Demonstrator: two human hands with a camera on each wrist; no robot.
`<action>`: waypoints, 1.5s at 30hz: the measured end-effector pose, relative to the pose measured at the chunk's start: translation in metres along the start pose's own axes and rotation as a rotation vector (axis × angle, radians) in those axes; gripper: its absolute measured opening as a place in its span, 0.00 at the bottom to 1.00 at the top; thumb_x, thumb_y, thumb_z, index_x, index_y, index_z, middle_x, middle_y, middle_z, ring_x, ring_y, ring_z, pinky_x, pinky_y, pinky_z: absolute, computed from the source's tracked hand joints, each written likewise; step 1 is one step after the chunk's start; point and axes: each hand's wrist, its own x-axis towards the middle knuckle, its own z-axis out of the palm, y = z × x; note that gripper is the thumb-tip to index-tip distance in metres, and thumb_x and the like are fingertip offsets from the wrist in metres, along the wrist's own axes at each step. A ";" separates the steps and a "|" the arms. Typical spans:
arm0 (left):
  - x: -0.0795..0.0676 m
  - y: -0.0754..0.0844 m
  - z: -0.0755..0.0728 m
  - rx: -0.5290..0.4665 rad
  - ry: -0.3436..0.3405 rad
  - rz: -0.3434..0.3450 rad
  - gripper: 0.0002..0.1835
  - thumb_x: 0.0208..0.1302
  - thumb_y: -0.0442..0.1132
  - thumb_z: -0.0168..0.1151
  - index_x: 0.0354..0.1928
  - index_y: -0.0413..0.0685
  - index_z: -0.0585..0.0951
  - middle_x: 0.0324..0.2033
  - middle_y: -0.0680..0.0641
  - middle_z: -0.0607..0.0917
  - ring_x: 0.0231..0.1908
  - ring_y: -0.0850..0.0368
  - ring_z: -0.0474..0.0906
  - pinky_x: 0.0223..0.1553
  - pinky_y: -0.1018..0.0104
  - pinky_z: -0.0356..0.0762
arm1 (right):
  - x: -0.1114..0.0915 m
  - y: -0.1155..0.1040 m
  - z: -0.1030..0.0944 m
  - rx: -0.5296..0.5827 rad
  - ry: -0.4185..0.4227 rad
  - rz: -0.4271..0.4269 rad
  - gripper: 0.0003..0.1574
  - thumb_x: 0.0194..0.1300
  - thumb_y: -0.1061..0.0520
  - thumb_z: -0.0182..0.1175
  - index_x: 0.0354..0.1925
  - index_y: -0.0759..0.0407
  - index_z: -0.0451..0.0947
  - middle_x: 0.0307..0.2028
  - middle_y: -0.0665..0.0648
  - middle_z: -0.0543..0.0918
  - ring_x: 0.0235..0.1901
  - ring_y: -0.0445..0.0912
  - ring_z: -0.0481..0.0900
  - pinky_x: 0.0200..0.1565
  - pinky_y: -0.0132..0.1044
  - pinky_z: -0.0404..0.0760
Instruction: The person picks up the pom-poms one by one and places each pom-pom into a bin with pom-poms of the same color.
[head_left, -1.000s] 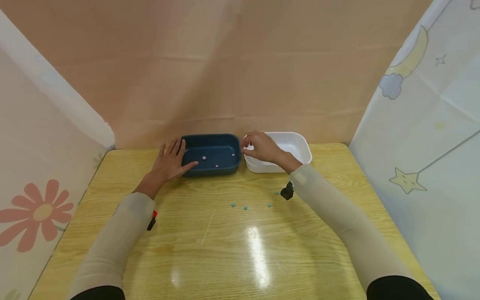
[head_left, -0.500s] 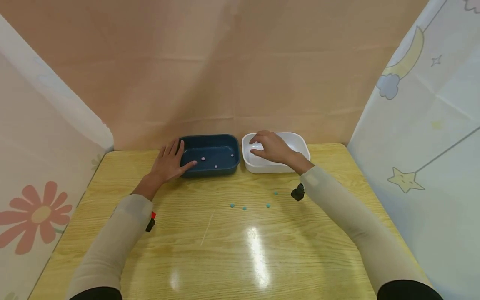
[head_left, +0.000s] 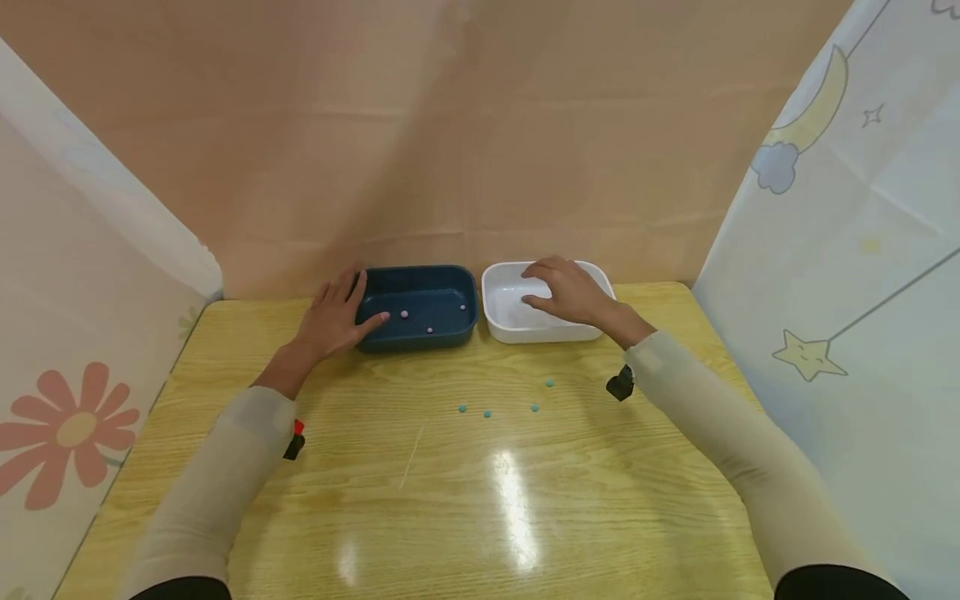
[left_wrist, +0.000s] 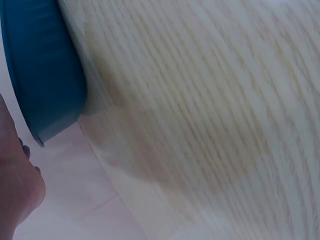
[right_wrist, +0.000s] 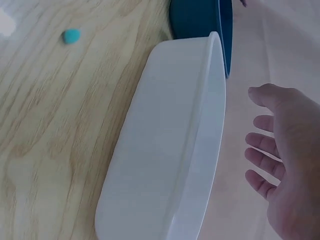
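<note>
My left hand (head_left: 328,321) lies at the left end of a dark blue tray (head_left: 416,342), its fingers straight and its thumb stretched over the front rim. Whether it touches the rim I cannot tell. Three small pale pink balls (head_left: 404,314) sit inside that tray. Over the white tray (head_left: 543,335) hovers my right hand (head_left: 573,293), fingers loosely bent, thumb apart, nothing between them. In the right wrist view this hand (right_wrist: 290,145) is clear of the white tray's rim (right_wrist: 215,95). The left wrist view catches only part of the left hand (left_wrist: 20,180).
Several small turquoise pieces (head_left: 487,414) lie scattered on the wooden table (head_left: 420,517) in front of the trays. The two trays stand side by side against a tan backdrop (head_left: 420,167). Printed cloth walls flank the table on the left and the right (head_left: 862,275).
My right hand has moved rightward from the gap between the trays to above the white one, and its thumb and fingers have spread apart. My left hand stays nearly in place.
</note>
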 end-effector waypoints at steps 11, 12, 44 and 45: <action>-0.005 0.013 -0.017 0.060 0.051 0.055 0.53 0.74 0.69 0.56 0.85 0.41 0.52 0.84 0.35 0.49 0.79 0.30 0.51 0.80 0.36 0.45 | -0.025 0.021 -0.002 -0.052 -0.018 0.076 0.41 0.72 0.42 0.69 0.70 0.67 0.76 0.71 0.70 0.75 0.71 0.66 0.71 0.70 0.66 0.69; -0.006 0.015 -0.017 0.057 0.050 0.061 0.53 0.74 0.69 0.57 0.85 0.41 0.52 0.83 0.35 0.49 0.79 0.30 0.51 0.80 0.35 0.45 | -0.027 0.023 -0.001 -0.054 -0.026 0.083 0.42 0.72 0.41 0.68 0.71 0.67 0.75 0.72 0.70 0.74 0.72 0.67 0.70 0.71 0.66 0.67; -0.036 0.081 -0.012 0.049 0.163 0.356 0.49 0.68 0.64 0.67 0.82 0.45 0.64 0.72 0.36 0.71 0.72 0.36 0.67 0.74 0.35 0.62 | -0.052 0.063 0.015 -0.096 -0.200 0.219 0.64 0.76 0.23 0.47 0.85 0.67 0.43 0.84 0.69 0.43 0.84 0.63 0.37 0.82 0.58 0.41; -0.037 0.082 -0.011 0.051 0.167 0.369 0.49 0.68 0.64 0.67 0.82 0.45 0.64 0.72 0.36 0.71 0.72 0.36 0.68 0.74 0.35 0.63 | -0.053 0.064 0.015 -0.096 -0.202 0.223 0.64 0.76 0.24 0.48 0.85 0.67 0.43 0.84 0.68 0.42 0.84 0.63 0.37 0.82 0.57 0.40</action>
